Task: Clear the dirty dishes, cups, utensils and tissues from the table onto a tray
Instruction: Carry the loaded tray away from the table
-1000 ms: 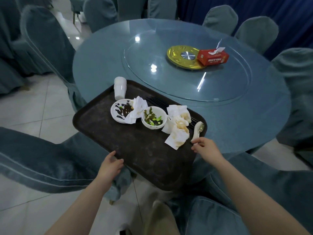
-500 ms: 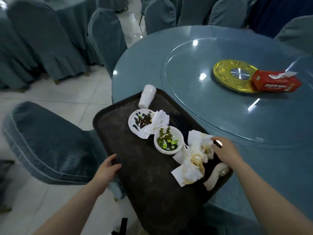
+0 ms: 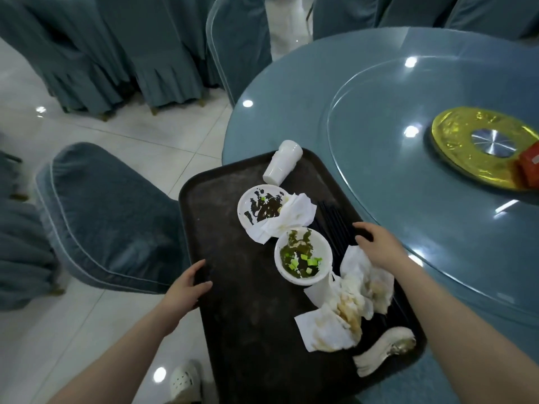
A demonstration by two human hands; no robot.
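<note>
Your left hand (image 3: 186, 287) grips the brown tray (image 3: 233, 330) at its left rim, thumb on top, fingers hidden under the edge. Your right hand (image 3: 376, 246) curls over the tray's far rim by the black chopsticks (image 3: 332, 220); fingertips drop out of sight, so can't tell what they actually clamp. Tray overhangs the table (image 3: 291, 112) edge, near end cut off by the frame bottom. On it: toppled white cup (image 3: 283, 161), dirty plate (image 3: 259, 205) w/ tissue, bowl (image 3: 303, 258) of green scraps, stained tissues (image 3: 350, 304), ceramic spoon (image 3: 385, 351). Red box (image 3: 530, 164) cropped at right.
</note>
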